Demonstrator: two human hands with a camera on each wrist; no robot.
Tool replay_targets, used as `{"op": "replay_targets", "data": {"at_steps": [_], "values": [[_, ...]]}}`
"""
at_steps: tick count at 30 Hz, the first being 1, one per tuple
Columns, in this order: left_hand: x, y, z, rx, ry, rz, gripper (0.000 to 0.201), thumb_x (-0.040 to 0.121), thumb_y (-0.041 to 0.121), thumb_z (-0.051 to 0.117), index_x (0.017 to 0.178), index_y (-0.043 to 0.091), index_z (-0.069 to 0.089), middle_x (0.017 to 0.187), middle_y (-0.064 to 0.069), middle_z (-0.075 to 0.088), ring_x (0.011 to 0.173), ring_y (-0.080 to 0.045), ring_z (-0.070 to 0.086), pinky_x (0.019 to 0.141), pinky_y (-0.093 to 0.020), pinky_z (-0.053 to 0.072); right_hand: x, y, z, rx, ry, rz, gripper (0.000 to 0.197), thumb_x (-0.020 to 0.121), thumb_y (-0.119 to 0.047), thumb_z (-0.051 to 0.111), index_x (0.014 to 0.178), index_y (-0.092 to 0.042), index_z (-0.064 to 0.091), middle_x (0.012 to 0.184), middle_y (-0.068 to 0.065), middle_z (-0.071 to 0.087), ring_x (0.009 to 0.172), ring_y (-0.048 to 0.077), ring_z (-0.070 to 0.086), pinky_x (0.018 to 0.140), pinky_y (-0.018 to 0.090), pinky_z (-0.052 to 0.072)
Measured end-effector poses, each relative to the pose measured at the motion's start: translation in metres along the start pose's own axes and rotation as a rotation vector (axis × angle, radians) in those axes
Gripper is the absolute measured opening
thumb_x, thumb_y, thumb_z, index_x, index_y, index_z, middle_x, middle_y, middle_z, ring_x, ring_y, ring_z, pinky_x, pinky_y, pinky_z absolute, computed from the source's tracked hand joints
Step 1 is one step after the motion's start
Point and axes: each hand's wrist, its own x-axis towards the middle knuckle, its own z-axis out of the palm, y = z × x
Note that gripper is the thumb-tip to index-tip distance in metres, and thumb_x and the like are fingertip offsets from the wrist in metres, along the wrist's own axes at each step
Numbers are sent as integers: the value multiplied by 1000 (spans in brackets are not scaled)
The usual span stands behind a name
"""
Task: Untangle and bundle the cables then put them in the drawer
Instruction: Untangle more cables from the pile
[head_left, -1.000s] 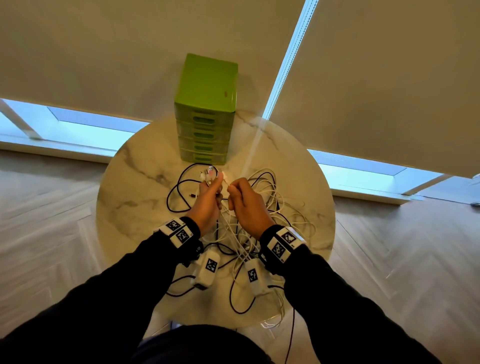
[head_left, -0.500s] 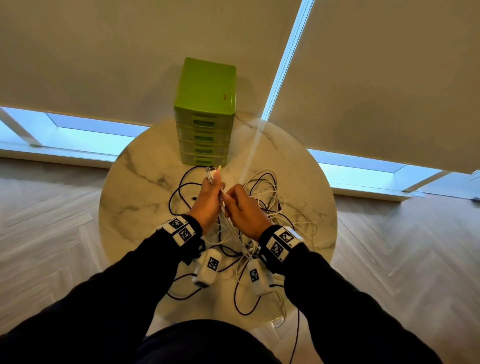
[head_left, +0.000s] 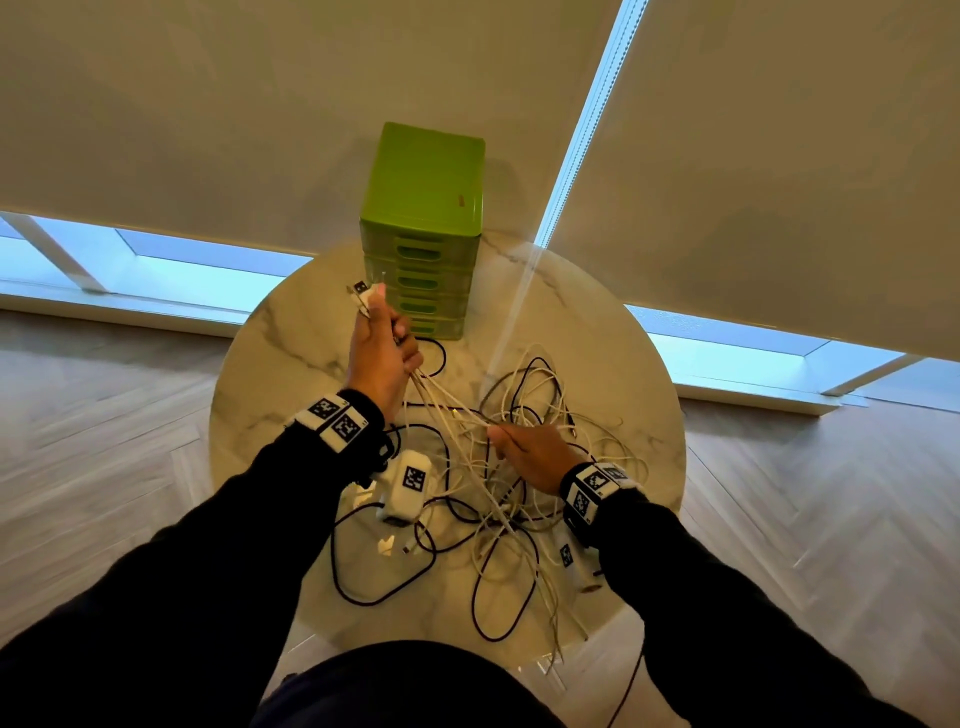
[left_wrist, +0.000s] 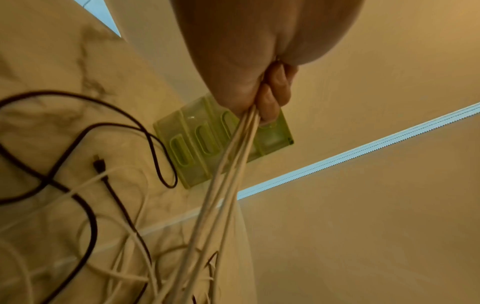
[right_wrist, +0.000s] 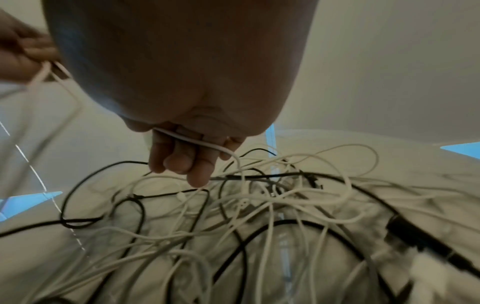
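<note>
A tangle of white and black cables (head_left: 514, 467) lies on the round marble table (head_left: 291, 395). My left hand (head_left: 382, 353) is raised near the green drawer unit (head_left: 423, 234) and grips a bunch of white cables (left_wrist: 228, 164), their plugs (head_left: 361, 293) sticking out above the fist. The strands run taut down to my right hand (head_left: 530, 452), which is low over the pile with fingers curled round a white cable (right_wrist: 207, 145). All drawers of the unit look closed.
Black cables (head_left: 384, 571) loop toward the table's near edge, and a black plug (left_wrist: 98, 164) lies on the marble. White chargers (head_left: 408, 483) sit under my left wrist. Window blinds hang behind the table, wooden floor all around.
My hands, close together before, have drawn apart: the left rose toward the drawer unit with the white cables, the right slid down along them toward the pile.
</note>
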Motion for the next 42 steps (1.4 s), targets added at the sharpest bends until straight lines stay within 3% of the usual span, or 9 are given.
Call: {"op": "replay_targets", "data": {"at_steps": [7,15,20,25,28,31,34,38,42], "values": [[-26,-23,-2,430,-176,-103,39,108,43,37,74,23,42,61,4,26,51,-10,24,51,-27,21,41,-29,-36,92,263,95,43,107,-43,34,85,-14,55,85,12,65,83,31,59,71,36,38],[-21,-36,8,360,-69,-247,37,108,38,38,107,14,66,74,6,64,64,-9,54,59,-27,38,33,-75,-21,141,175,-175,42,109,-42,26,123,-17,56,105,10,73,92,28,68,79,37,51],[-17,-18,22,33,88,-218,30,108,37,40,88,21,56,59,7,46,60,-11,47,62,-27,33,15,-57,-13,257,80,-158,46,108,-47,27,74,-26,50,67,-7,55,61,10,50,64,30,37],[-12,-8,13,-206,23,-204,48,109,37,37,151,15,36,64,5,34,52,-10,35,56,-25,28,16,-13,-2,210,76,-148,38,107,-45,33,74,-31,46,66,-3,55,61,12,52,71,35,44],[-12,1,9,-157,-63,-149,39,109,37,38,121,6,57,62,6,26,51,-9,23,57,-27,21,18,2,-10,112,-23,-119,39,108,-42,34,82,-21,54,74,10,63,70,25,59,79,38,47],[-16,18,6,-78,-104,-61,38,109,37,34,79,18,47,57,7,26,49,-9,22,53,-24,21,26,11,-27,-11,-69,-91,41,108,-42,30,89,-15,54,80,8,62,82,29,62,89,43,46],[-24,30,3,57,-136,35,40,110,37,30,77,20,46,58,8,27,51,-8,22,50,-20,23,38,14,-44,-212,-74,-42,36,108,-46,24,90,-26,49,87,0,61,98,30,63,94,42,37],[-40,7,4,506,-140,117,50,109,39,32,122,-2,57,70,6,34,58,-6,30,56,-19,30,60,-15,-70,-322,103,61,44,106,-52,20,89,-25,50,104,10,70,103,33,63,95,44,35],[-40,-22,6,605,-19,37,42,108,46,34,100,16,63,69,1,41,62,-12,36,60,-29,32,60,-56,-77,-142,185,-80,47,107,-49,23,88,-22,56,98,10,70,94,36,63,90,47,45]]}}
